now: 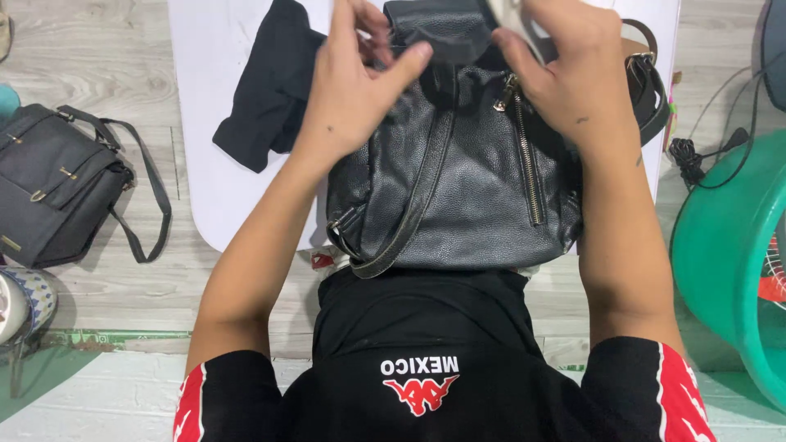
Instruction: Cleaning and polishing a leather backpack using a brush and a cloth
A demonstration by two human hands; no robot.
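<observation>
A black pebbled-leather backpack [467, 196] with a gold zipper lies on a white board [209, 98], its lower edge against my body. My left hand [352, 90] pinches the bag's top flap between thumb and fingers. My right hand [569, 74] rests over the bag's upper right part and grips a pale item at the top edge, mostly hidden. A strap runs diagonally down the bag's front.
A black cloth [270, 90] lies on the board left of the bag. A dark shoulder bag [57, 184] sits on the wooden floor at left. A green plastic tub [733, 245] stands at right, with a black cable [696, 160] beside it.
</observation>
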